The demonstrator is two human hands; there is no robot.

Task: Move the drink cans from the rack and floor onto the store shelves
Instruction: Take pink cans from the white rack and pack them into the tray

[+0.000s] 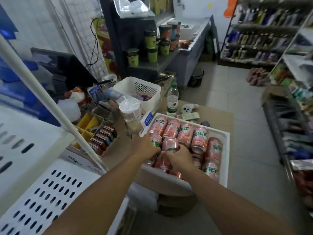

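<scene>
A white tray [223,138] on the counter holds several pink drink cans [199,139] lying on their sides, printed with green characters. My left hand [147,146] wraps around a pink can [155,140] at the tray's near-left corner. My right hand [177,158] grips another pink can [170,145] right beside it, fingers curled over its end. Both arms reach in from the bottom of the view. White perforated store shelves [42,192] sit low at my left.
A clear plastic cup [130,112], a white basket [137,90] and a water bottle [172,102] stand behind the tray. A white pole [50,102] slants across the left. A stocked shelf unit [291,116] lines the right, tiled floor [237,92] between.
</scene>
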